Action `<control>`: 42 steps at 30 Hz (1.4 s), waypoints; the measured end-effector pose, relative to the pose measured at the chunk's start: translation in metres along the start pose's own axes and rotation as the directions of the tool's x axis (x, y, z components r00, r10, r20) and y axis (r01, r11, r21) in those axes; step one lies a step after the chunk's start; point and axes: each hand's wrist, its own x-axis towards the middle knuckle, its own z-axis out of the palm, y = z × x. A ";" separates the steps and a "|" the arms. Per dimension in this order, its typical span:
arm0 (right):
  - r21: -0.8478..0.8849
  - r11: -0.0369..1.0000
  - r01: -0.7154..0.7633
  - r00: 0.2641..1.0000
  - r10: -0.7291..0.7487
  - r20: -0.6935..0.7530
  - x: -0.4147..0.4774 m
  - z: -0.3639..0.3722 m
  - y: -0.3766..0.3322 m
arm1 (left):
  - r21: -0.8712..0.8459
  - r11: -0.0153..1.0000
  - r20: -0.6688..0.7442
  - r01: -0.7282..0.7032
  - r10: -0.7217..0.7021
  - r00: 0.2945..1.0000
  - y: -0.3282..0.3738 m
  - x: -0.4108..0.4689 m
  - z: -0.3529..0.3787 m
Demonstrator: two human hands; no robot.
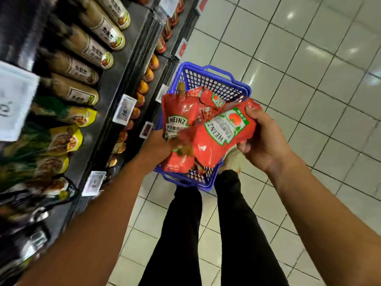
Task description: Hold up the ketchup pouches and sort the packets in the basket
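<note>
Above the blue basket point(208, 79), the right hand point(266, 141) grips a ketchup pouch point(218, 137) at three o'clock; the left hand point(158, 143) holds another pouch point(177, 120) upright at nine, label readable.

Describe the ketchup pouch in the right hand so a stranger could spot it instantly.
Find the blue basket on the tiled floor beside the shelves. Above it two hands each hold a red Heinz pouch. The right hand grips the right pouch, which lies tilted with its label upside down, while the left pouch stands cap up.
</note>
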 end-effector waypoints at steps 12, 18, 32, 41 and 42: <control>-0.011 1.000 0.018 0.974 -0.015 0.225 -0.104 0.013 -0.021 | -0.266 0.962 -0.118 -0.064 0.033 0.992 0.081 -0.102 0.040; -0.394 0.910 0.128 0.934 0.024 0.357 -0.133 0.001 -0.076 | -0.293 0.939 -0.209 -0.180 0.121 0.970 0.111 -0.141 0.052; -0.781 0.525 0.339 0.659 0.459 0.595 -0.223 0.048 -0.136 | -0.490 0.755 -0.595 -0.436 0.076 0.800 0.134 -0.277 0.097; -0.734 0.483 0.478 0.517 0.521 0.679 -0.297 0.068 -0.060 | -0.538 0.622 -0.773 -0.569 -0.095 0.627 0.077 -0.395 0.103; -0.726 0.483 0.490 0.487 0.539 0.687 -0.307 0.070 -0.050 | -0.532 0.613 -0.787 -0.585 -0.103 0.608 0.068 -0.409 0.104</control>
